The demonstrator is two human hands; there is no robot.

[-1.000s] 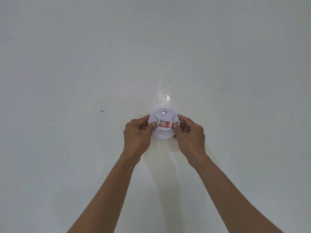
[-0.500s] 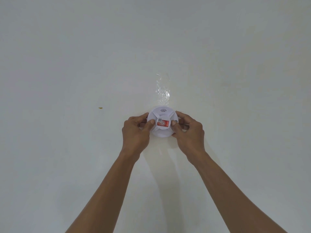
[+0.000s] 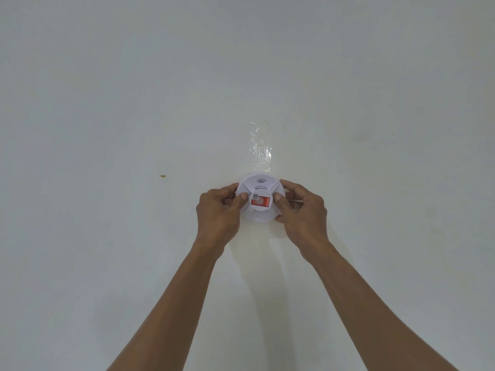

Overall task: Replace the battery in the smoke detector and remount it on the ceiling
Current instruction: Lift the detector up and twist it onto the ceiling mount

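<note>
Round white plastic smoke detector (image 3: 259, 200) pressed flat against the pale off-white ceiling (image 3: 134, 103), just below frame centre. Domed face pointing back toward the camera; no long axis, being circular. Raised ribs dividing the face into wedges, curved sound-wave marks at 12 o'clock, a red-and-white label (image 3: 260, 201) at the middle with its long side running 9 to 3 o'clock. Left hand (image 3: 218, 214) grasping the rim at 9 o'clock, thumb on the face beside the label. Right hand (image 3: 302, 210) grasping the rim at 3 o'clock, thumb likewise on the face. Crinkled strip of clear tape (image 3: 261, 147) on the ceiling at 12 o'clock, reaching down to the detector's top edge. Small orange-brown speck (image 3: 162, 176) well apart at 9 o'clock.
</note>
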